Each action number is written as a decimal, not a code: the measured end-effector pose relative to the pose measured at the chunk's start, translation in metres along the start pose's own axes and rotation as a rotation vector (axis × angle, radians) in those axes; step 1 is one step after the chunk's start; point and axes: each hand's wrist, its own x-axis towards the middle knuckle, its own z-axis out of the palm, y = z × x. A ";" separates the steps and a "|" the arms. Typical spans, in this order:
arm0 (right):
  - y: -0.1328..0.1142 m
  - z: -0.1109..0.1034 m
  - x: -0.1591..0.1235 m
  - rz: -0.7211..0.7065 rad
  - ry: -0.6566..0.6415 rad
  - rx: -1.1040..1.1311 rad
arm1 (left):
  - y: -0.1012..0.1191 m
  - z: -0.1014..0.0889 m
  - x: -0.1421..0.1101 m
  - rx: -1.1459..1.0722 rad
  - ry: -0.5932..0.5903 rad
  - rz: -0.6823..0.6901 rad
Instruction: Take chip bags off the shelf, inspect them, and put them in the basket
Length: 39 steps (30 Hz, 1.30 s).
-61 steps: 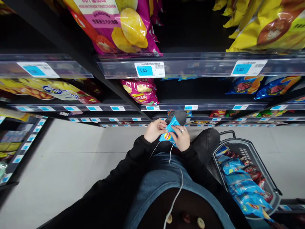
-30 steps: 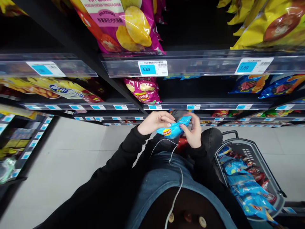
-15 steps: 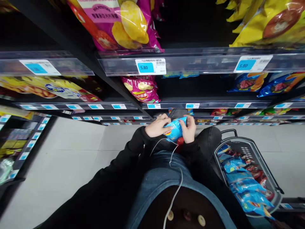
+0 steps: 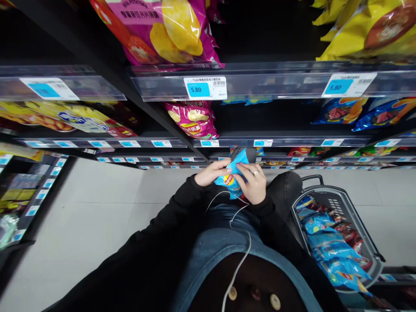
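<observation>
Between my two hands is a blue chip bag (image 4: pixel 232 184) with a red and yellow logo, held above my lap. My left hand (image 4: pixel 212 172) grips its left side, thumb across the front. From the right, my right hand (image 4: pixel 252 181) pinches the bag's upper part, and a ring shows on one finger. The bag is tilted, its top pointing up and to the right. Beside my right knee stands a grey basket (image 4: pixel 367 236) holding several blue bags (image 4: pixel 334 251) and several dark red bags (image 4: pixel 349 236).
Shelves rise in front of me, with price tags (image 4: pixel 205 88) along their edges. A large magenta chip bag (image 4: pixel 182 32), a smaller magenta bag (image 4: pixel 193 119) and yellow bags (image 4: pixel 367 30) stand on them. Another shelf unit (image 4: pixel 26 190) is at the left. A white cable (image 4: pixel 245 260) hangs over my front.
The blue chip bag has turned more upright in my hands. My right hand has moved down and across its front, its back now showing. The basket stays put.
</observation>
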 end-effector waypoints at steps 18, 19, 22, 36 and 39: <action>-0.011 -0.005 -0.008 0.108 -0.029 0.004 | -0.009 0.012 -0.003 0.328 -0.109 0.152; -0.010 -0.004 -0.010 0.098 -0.028 -0.029 | -0.010 0.013 -0.003 0.341 -0.116 0.151; -0.006 0.001 -0.013 0.069 -0.037 -0.170 | -0.012 0.012 -0.004 0.378 -0.137 0.133; 0.011 0.025 -0.028 -0.030 -0.318 -0.409 | -0.025 0.001 -0.002 0.516 0.022 0.094; 0.018 0.030 -0.035 -0.041 -0.427 -0.405 | -0.039 -0.011 -0.001 0.415 0.186 0.068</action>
